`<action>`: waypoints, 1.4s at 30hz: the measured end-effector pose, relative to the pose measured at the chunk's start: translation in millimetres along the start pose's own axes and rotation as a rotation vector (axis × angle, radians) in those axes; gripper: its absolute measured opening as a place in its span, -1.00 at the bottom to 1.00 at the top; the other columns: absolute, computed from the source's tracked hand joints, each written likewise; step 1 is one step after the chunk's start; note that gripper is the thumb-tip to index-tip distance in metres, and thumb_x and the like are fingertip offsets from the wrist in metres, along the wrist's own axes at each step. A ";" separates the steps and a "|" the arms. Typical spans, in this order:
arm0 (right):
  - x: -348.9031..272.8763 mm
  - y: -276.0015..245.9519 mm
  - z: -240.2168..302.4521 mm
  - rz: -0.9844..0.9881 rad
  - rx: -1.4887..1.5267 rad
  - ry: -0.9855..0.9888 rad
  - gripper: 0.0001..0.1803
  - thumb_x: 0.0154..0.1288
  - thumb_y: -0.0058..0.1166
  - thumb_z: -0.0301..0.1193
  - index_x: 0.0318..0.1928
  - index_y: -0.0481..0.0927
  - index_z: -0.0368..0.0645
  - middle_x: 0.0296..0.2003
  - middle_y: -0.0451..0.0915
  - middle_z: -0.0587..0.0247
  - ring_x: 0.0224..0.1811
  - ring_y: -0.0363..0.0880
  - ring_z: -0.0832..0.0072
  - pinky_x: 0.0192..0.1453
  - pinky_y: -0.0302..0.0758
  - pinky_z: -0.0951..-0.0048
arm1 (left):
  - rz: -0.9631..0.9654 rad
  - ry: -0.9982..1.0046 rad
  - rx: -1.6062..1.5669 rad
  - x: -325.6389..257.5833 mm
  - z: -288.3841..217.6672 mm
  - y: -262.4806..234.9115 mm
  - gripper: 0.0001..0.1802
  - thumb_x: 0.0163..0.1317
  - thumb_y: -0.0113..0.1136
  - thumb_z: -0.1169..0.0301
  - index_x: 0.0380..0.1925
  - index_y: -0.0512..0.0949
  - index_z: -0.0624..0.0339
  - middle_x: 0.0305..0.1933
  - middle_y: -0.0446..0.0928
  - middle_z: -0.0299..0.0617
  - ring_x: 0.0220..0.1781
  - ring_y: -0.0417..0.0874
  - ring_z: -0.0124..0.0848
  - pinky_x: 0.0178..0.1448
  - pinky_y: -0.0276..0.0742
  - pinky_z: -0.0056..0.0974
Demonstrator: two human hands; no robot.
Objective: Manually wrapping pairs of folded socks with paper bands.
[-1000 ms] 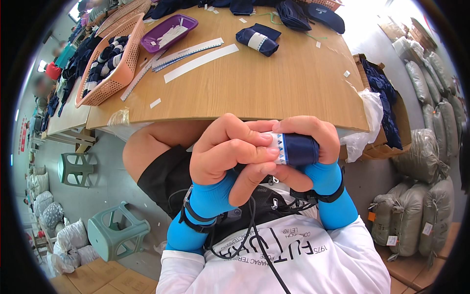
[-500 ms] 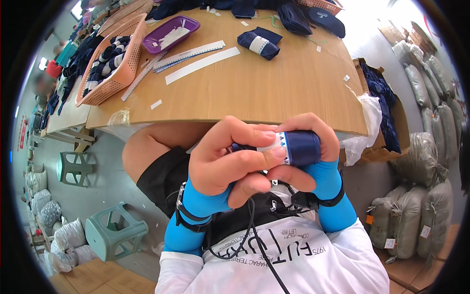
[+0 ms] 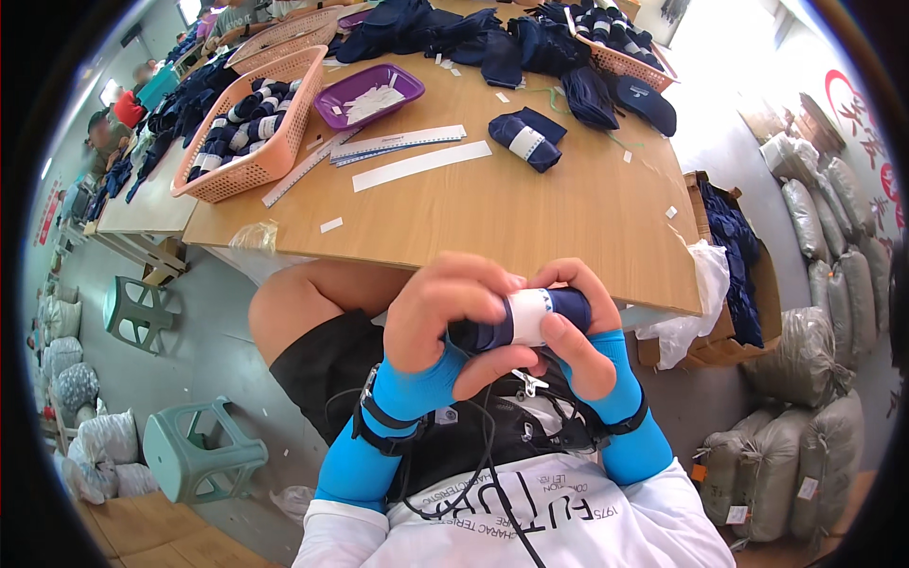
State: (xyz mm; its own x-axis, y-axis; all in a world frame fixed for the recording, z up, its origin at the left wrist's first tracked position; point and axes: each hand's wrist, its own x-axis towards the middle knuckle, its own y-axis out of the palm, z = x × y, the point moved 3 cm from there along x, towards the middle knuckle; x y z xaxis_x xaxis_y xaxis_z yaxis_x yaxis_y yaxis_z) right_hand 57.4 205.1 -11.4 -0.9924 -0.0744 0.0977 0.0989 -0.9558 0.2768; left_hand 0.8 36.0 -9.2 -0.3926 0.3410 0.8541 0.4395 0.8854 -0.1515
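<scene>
Just in front of the table edge, I hold a rolled navy fabric bundle [image 3: 570, 307] wrapped in a white paper band [image 3: 527, 316] with a blue pattern. My left hand [image 3: 431, 312] grips its left end, with fingers over the top and the thumb below. The right end sits in my right hand [image 3: 589, 352], whose thumb presses beside the band. Part of the bundle's left end is hidden by my left fingers. A similar banded navy bundle [image 3: 543, 157] lies on the wooden table [image 3: 568, 218], beyond my hands.
White strips and rulers [image 3: 402, 142] lie left of centre, near a purple tray [image 3: 327, 106] of paper pieces. A pink basket [image 3: 227, 185] holds banded rolls. Navy fabric piles [image 3: 502, 62] line the far side. A carton [image 3: 772, 284] stands right, green stools [image 3: 189, 459] left.
The bundle has turned in my hands, so more of the white band's plain side shows. My right thumb has come up beside the band. The view has shifted to take in more of the table's far side.
</scene>
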 end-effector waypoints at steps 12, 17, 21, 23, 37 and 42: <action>6.4 -3.9 -13.5 0.141 0.127 -0.095 -0.47 0.38 0.25 -0.48 0.25 0.27 -0.09 -0.11 0.57 0.15 -0.29 0.56 0.61 -0.22 0.51 0.56 | -0.005 -0.510 -0.094 -17.1 18.3 6.9 -0.45 0.33 0.25 0.41 0.28 0.35 0.26 0.17 0.58 0.03 0.02 0.69 -0.17 0.15 0.61 -0.17; 9.6 -19.7 -24.6 0.002 0.072 0.012 -0.50 0.40 0.30 -0.41 0.20 0.31 -0.09 -0.12 0.61 0.13 -0.34 0.59 0.56 -0.22 0.55 0.51 | -0.095 -0.465 -0.052 -16.3 19.6 19.3 -0.47 0.37 0.26 0.37 0.28 0.35 0.24 0.17 0.59 0.05 0.01 0.69 -0.18 0.12 0.62 -0.19; 10.1 -24.1 -32.6 0.020 0.296 -0.002 -0.52 0.42 0.27 -0.39 0.20 0.31 -0.10 -0.15 0.62 0.16 -0.30 0.60 0.57 -0.19 0.53 0.52 | -0.211 -0.385 0.021 -4.6 12.4 30.2 -0.43 0.34 0.37 0.26 0.25 0.40 0.24 0.14 0.59 0.07 0.00 0.70 -0.14 0.07 0.64 -0.21; 7.8 -28.9 -33.8 -0.007 0.307 -0.023 -0.53 0.43 0.26 -0.37 0.20 0.31 -0.11 -0.17 0.62 0.17 -0.27 0.59 0.57 -0.18 0.52 0.53 | -0.099 -0.414 0.123 -2.2 14.9 21.8 -0.45 0.31 0.39 0.26 0.21 0.44 0.25 0.11 0.60 0.06 -0.02 0.70 -0.14 0.04 0.64 -0.21; 3.8 -56.3 -48.2 -0.359 -0.389 -0.543 -0.44 0.54 0.03 0.11 -0.03 0.36 -0.20 -0.39 0.40 0.26 -0.37 0.33 0.56 -0.28 0.40 0.48 | -0.084 -0.536 0.140 -7.2 35.0 43.5 -0.58 0.46 0.28 0.06 -0.19 0.44 0.22 -0.38 0.54 -0.21 -0.38 0.49 -0.50 -0.28 0.46 -0.37; 7.2 -54.2 -46.8 -0.344 -0.424 -0.438 -0.49 0.59 -0.04 0.06 -0.06 0.39 -0.21 -0.39 0.42 0.24 -0.38 0.36 0.49 -0.27 0.40 0.44 | -0.171 -0.596 0.013 -19.5 40.9 44.9 -0.59 0.47 0.26 0.07 -0.20 0.42 0.21 -0.38 0.46 -0.29 -0.35 0.39 -0.56 -0.26 0.38 -0.39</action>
State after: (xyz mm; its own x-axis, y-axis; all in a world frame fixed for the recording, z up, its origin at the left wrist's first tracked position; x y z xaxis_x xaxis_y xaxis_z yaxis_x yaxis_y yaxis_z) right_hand 41.4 243.1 -70.4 -0.8326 0.2888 0.4726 -0.3411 -0.9397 -0.0266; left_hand -4.8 82.0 -53.0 -0.8419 0.3085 0.4428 0.3221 0.9456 -0.0464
